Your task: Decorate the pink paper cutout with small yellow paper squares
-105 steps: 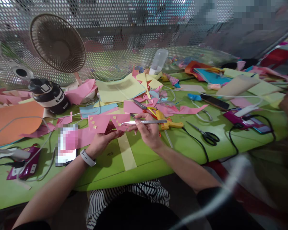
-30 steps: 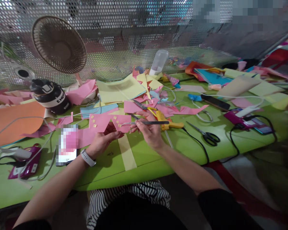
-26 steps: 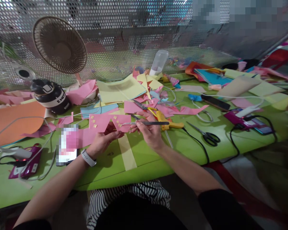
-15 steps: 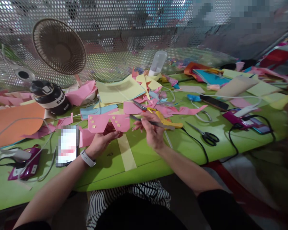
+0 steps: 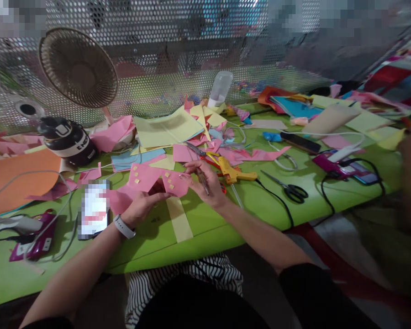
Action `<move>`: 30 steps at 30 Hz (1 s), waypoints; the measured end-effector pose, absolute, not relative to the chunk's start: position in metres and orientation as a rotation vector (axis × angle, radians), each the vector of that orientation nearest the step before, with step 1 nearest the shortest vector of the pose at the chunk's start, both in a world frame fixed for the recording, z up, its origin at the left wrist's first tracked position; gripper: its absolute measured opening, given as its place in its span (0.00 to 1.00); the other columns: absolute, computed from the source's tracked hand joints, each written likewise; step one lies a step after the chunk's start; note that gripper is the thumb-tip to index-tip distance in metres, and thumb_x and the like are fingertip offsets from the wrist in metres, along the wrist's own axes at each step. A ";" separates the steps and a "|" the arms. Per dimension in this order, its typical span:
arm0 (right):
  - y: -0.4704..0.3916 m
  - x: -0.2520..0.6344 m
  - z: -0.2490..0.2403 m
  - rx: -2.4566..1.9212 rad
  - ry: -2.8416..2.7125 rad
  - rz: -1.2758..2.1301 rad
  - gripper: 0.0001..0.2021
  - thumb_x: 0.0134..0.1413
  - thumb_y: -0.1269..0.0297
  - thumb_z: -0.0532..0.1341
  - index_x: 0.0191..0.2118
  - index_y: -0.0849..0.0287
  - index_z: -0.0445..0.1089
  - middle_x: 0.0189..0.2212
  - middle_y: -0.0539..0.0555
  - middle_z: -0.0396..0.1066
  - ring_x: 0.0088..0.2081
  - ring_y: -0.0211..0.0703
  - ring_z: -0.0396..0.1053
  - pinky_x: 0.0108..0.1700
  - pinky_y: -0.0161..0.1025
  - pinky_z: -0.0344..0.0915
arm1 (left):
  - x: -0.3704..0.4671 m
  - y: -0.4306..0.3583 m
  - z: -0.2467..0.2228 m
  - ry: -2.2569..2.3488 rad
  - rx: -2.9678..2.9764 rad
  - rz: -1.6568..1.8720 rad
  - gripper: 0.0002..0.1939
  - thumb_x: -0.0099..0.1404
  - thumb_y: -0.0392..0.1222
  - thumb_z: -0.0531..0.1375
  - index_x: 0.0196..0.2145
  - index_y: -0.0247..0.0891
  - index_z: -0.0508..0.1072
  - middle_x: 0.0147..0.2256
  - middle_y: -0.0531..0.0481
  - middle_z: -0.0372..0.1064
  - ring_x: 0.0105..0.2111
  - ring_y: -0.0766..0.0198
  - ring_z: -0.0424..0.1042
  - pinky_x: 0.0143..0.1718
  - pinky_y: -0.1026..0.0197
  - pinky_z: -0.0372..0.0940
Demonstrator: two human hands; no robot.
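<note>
My left hand (image 5: 144, 204) is closed on the lower edge of a cut pink paper piece (image 5: 145, 179), which has a notch in the middle and several small yellow squares on it. The paper is held above the table. At its right end, the fingertips of my right hand (image 5: 205, 183) touch the edge. That hand is also closed round a slim grey metal tool (image 5: 202, 180), whose exact kind I cannot make out. Just beyond my right hand lies a yellow glue gun (image 5: 231, 171), beside red-handled scissors (image 5: 208, 157) partly hidden by it.
Black-handled scissors (image 5: 291, 192) lie to the right, near a purple power strip (image 5: 332, 167) with cables. A phone (image 5: 94, 210) with a lit screen is at left. Behind stand a fan (image 5: 78, 68), a black bottle (image 5: 68, 141) and a clear bottle (image 5: 221, 89) among paper sheets.
My right hand has moved left to the pink paper's edge, and the tool in it has swung from nearly level to steeply slanted. The pink paper has tilted and shifted slightly right.
</note>
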State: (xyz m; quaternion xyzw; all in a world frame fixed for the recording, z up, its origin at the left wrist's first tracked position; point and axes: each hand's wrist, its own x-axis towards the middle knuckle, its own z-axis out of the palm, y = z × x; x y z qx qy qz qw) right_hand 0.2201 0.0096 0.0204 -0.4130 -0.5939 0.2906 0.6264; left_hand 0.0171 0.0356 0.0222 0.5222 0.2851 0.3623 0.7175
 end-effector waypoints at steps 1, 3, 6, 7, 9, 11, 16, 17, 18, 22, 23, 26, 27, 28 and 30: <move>0.009 0.219 0.019 -0.956 -1.351 0.669 0.16 0.53 0.54 0.70 0.43 0.54 0.69 0.33 0.49 0.70 0.36 0.40 0.71 0.41 0.41 0.71 | 0.017 0.036 0.021 0.629 1.137 0.806 0.14 0.56 0.40 0.71 0.40 0.36 0.78 0.42 0.45 0.78 0.46 0.54 0.76 0.53 0.52 0.69; 0.007 0.215 0.017 -0.963 -1.332 0.653 0.16 0.54 0.54 0.69 0.44 0.54 0.68 0.32 0.49 0.69 0.36 0.40 0.70 0.40 0.40 0.71 | 0.019 0.036 0.019 0.639 1.088 0.838 0.15 0.56 0.42 0.71 0.41 0.36 0.78 0.42 0.45 0.78 0.45 0.55 0.76 0.51 0.53 0.70; 0.004 0.210 0.014 -0.982 -1.351 0.614 0.15 0.56 0.53 0.67 0.44 0.53 0.68 0.33 0.49 0.69 0.36 0.41 0.70 0.40 0.41 0.72 | 0.022 0.036 0.016 0.674 1.041 0.918 0.16 0.55 0.40 0.72 0.41 0.36 0.78 0.41 0.45 0.78 0.44 0.56 0.76 0.50 0.54 0.71; 0.004 0.208 0.014 -0.986 -1.372 0.605 0.14 0.57 0.53 0.66 0.44 0.53 0.68 0.33 0.50 0.69 0.36 0.41 0.70 0.40 0.42 0.72 | 0.022 0.037 0.015 0.681 1.038 0.940 0.16 0.55 0.38 0.72 0.41 0.36 0.78 0.41 0.45 0.78 0.44 0.57 0.76 0.50 0.54 0.71; 0.003 0.206 0.013 -0.984 -1.410 0.592 0.13 0.58 0.53 0.65 0.44 0.53 0.68 0.33 0.50 0.69 0.37 0.42 0.70 0.40 0.42 0.72 | 0.023 0.038 0.013 0.698 1.044 0.961 0.16 0.54 0.37 0.72 0.41 0.37 0.78 0.41 0.46 0.77 0.43 0.58 0.76 0.49 0.56 0.71; 0.002 0.205 0.012 -0.971 -1.433 0.581 0.12 0.59 0.54 0.65 0.44 0.53 0.68 0.33 0.50 0.69 0.36 0.41 0.71 0.40 0.42 0.72 | 0.022 0.039 0.012 0.724 1.059 0.972 0.15 0.54 0.36 0.72 0.40 0.36 0.77 0.40 0.46 0.77 0.41 0.60 0.77 0.47 0.58 0.71; 0.002 0.206 0.010 -0.960 -1.420 0.588 0.12 0.59 0.56 0.65 0.45 0.52 0.68 0.33 0.49 0.70 0.36 0.41 0.71 0.38 0.41 0.72 | 0.023 0.038 0.016 0.686 1.039 0.963 0.18 0.54 0.36 0.73 0.42 0.36 0.77 0.41 0.45 0.77 0.42 0.59 0.76 0.49 0.56 0.70; 0.002 0.206 0.010 -0.960 -1.413 0.584 0.12 0.58 0.56 0.66 0.45 0.52 0.68 0.33 0.49 0.70 0.36 0.41 0.71 0.38 0.41 0.72 | 0.024 0.037 0.017 0.655 1.029 0.947 0.19 0.53 0.36 0.73 0.43 0.36 0.76 0.42 0.45 0.77 0.44 0.58 0.76 0.50 0.55 0.70; 0.002 0.206 0.009 -0.955 -1.409 0.578 0.12 0.58 0.57 0.66 0.45 0.52 0.68 0.33 0.49 0.70 0.36 0.41 0.71 0.38 0.40 0.73 | 0.024 0.037 0.017 0.627 1.018 0.941 0.21 0.53 0.37 0.73 0.44 0.36 0.76 0.43 0.45 0.77 0.45 0.57 0.76 0.51 0.54 0.70; 0.002 0.206 0.005 -0.939 -1.452 0.564 0.10 0.60 0.57 0.64 0.45 0.51 0.68 0.33 0.49 0.70 0.35 0.41 0.71 0.37 0.41 0.73 | 0.025 0.037 0.015 0.662 0.923 1.047 0.19 0.51 0.37 0.74 0.41 0.36 0.76 0.40 0.48 0.77 0.41 0.60 0.77 0.46 0.59 0.71; 0.002 0.206 0.004 -0.942 -1.469 0.563 0.10 0.61 0.57 0.64 0.45 0.51 0.67 0.33 0.49 0.71 0.35 0.41 0.72 0.37 0.42 0.73 | 0.024 0.038 0.014 0.696 0.903 1.068 0.18 0.51 0.37 0.75 0.39 0.36 0.76 0.39 0.48 0.77 0.39 0.61 0.77 0.44 0.60 0.71; 0.000 0.204 0.002 -0.978 -1.499 0.557 0.10 0.61 0.55 0.63 0.45 0.51 0.68 0.33 0.50 0.71 0.35 0.42 0.72 0.37 0.43 0.74 | 0.023 0.038 0.012 0.765 0.895 1.095 0.18 0.50 0.36 0.75 0.38 0.36 0.76 0.39 0.48 0.77 0.38 0.63 0.77 0.43 0.61 0.72; 0.000 0.204 0.001 -0.992 -1.501 0.553 0.11 0.61 0.55 0.63 0.45 0.51 0.68 0.33 0.50 0.70 0.35 0.42 0.72 0.37 0.43 0.74 | 0.023 0.038 0.013 0.767 0.904 1.096 0.18 0.50 0.36 0.75 0.38 0.36 0.76 0.39 0.48 0.77 0.38 0.63 0.77 0.42 0.61 0.72; -0.001 0.203 0.001 -1.000 -1.500 0.548 0.11 0.61 0.55 0.63 0.45 0.52 0.68 0.33 0.50 0.71 0.35 0.42 0.72 0.37 0.43 0.74 | 0.024 0.038 0.014 0.764 0.913 1.099 0.18 0.50 0.37 0.75 0.38 0.35 0.76 0.39 0.48 0.77 0.38 0.62 0.77 0.42 0.61 0.72; -0.002 0.203 0.002 -0.991 -1.496 0.541 0.10 0.61 0.56 0.63 0.45 0.52 0.68 0.33 0.50 0.71 0.35 0.42 0.72 0.37 0.43 0.74 | 0.025 0.037 0.016 0.749 0.918 1.104 0.18 0.50 0.37 0.75 0.38 0.35 0.76 0.38 0.48 0.77 0.37 0.62 0.77 0.42 0.61 0.72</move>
